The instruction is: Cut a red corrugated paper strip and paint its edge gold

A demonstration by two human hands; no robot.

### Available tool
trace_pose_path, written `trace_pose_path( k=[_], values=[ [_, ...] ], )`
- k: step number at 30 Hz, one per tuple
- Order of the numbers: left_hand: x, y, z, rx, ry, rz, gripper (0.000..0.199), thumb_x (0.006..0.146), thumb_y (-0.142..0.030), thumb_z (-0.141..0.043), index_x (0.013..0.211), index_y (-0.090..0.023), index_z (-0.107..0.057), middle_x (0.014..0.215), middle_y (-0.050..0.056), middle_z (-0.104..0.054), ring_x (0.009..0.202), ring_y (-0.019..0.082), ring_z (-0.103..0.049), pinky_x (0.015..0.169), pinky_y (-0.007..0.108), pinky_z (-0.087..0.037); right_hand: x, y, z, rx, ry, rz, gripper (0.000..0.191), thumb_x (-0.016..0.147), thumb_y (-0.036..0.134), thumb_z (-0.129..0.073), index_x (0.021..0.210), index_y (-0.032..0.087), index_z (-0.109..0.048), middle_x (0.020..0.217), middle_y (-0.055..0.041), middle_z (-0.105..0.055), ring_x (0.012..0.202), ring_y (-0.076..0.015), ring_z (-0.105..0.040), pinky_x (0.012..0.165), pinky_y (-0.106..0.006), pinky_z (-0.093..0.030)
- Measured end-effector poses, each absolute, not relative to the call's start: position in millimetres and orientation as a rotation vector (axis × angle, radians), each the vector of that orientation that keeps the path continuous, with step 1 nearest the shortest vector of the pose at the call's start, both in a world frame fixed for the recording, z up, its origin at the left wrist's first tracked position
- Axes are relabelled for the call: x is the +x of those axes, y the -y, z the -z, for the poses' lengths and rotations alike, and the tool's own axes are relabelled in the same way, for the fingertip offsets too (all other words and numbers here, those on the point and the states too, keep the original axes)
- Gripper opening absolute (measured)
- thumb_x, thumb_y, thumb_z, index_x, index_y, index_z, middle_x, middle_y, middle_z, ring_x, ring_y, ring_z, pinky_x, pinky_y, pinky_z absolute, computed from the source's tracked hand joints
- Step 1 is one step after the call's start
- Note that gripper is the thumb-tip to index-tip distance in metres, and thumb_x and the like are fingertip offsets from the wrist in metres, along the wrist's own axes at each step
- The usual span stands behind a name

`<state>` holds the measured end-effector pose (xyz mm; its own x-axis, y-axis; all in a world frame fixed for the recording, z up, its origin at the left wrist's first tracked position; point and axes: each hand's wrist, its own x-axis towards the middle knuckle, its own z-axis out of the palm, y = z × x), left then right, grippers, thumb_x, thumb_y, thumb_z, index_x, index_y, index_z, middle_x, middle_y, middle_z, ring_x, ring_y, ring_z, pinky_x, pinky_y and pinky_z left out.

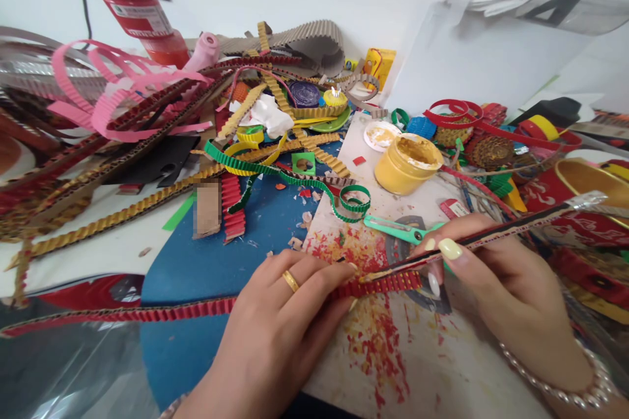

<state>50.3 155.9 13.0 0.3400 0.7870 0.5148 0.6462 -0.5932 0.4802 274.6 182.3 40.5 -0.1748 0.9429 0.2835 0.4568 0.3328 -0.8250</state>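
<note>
A long red corrugated strip [187, 309] runs from the left edge to the paint-stained board [366, 366]. My left hand [289, 307], with a gold ring, presses and grips the strip near its right end. My right hand [496, 281] pinches a dark, worn paintbrush [506, 232]. The brush slants down to the left, and its tip touches the strip just right of my left fingers. Yellow dots show on the strip's right end. An open jar of yellow paint [405, 170] stands beyond my hands, with its white lid [382, 136] beside it.
Green-handled scissors [393, 229] lie just beyond my right hand. A curled green strip [295, 179] crosses the blue mat [196, 275]. Pink strips [113, 91] and a red paint bottle [135, 6] are at back left. At right is a red tin [565, 199] among coloured rolls.
</note>
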Motion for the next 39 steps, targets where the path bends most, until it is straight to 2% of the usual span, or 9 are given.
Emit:
trace_pose_path(
  k=[7,14,21,26,33,39],
  values=[
    [51.1,-155.7,-13.4,2.422,-1.309,-1.088,0.016,0.088,-0.015,-0.058,0.104,-0.02,-0.06,0.088,-0.001,-0.07,0.078,0.012,-0.061,0.07,0.022,-0.05,276.4,-182.5,-39.1,-1.257,1.797,-0.754,0.015,0.092,0.036,-0.053,0.082,0.027,-0.061,0.053,0.0044,-0.055,0.048,-0.0123,-0.059,0.035,-0.018,-0.042],
    [50.9,-155.9,-13.2,2.412,-1.311,-1.095,0.017,0.088,-0.015,-0.059,0.104,-0.022,-0.059,0.087,-0.002,-0.07,0.078,0.012,-0.061,0.07,0.024,-0.051,274.5,-184.4,-39.4,-1.254,1.791,-0.756,0.015,0.091,0.036,-0.055,0.081,0.026,-0.061,0.052,0.0039,-0.055,0.048,-0.0133,-0.06,0.033,-0.018,-0.04],
    [51.2,-157.0,-13.4,2.429,-1.302,-1.083,0.016,0.089,-0.016,-0.058,0.104,-0.021,-0.059,0.086,-0.001,-0.069,0.079,0.013,-0.06,0.07,0.023,-0.05,277.7,-178.9,-39.9,-1.27,1.749,-0.794,0.01,0.091,0.027,-0.054,0.085,0.027,-0.062,0.055,0.0049,-0.056,0.041,-0.0095,-0.05,0.035,-0.018,-0.038],
    [50.6,-156.5,-13.7,2.425,-1.296,-1.086,0.016,0.089,-0.015,-0.058,0.104,-0.02,-0.059,0.086,-0.002,-0.069,0.078,0.012,-0.06,0.069,0.023,-0.05,277.7,-179.6,-40.1,-1.241,1.781,-0.739,0.01,0.089,0.024,-0.056,0.082,0.026,-0.064,0.066,0.0027,-0.061,0.05,-0.0099,-0.054,0.042,-0.017,-0.044],
    [50.6,-156.4,-12.0,2.42,-1.311,-1.084,0.017,0.088,-0.015,-0.059,0.104,-0.021,-0.059,0.087,-0.001,-0.069,0.078,0.012,-0.06,0.07,0.023,-0.05,277.2,-181.4,-40.6,-1.24,1.825,-0.726,0.011,0.088,0.023,-0.057,0.081,0.024,-0.065,0.071,0.0014,-0.066,0.057,-0.0102,-0.059,0.049,-0.016,-0.048],
    [50.6,-154.4,-12.0,2.422,-1.314,-1.072,0.015,0.09,-0.017,-0.058,0.105,-0.021,-0.058,0.087,0.0,-0.069,0.078,0.013,-0.061,0.068,0.025,-0.051,277.5,-181.2,-40.4,-1.232,1.815,-0.707,0.011,0.087,0.022,-0.057,0.08,0.024,-0.065,0.069,0.0015,-0.065,0.054,-0.0102,-0.058,0.046,-0.016,-0.049]
  ],
)
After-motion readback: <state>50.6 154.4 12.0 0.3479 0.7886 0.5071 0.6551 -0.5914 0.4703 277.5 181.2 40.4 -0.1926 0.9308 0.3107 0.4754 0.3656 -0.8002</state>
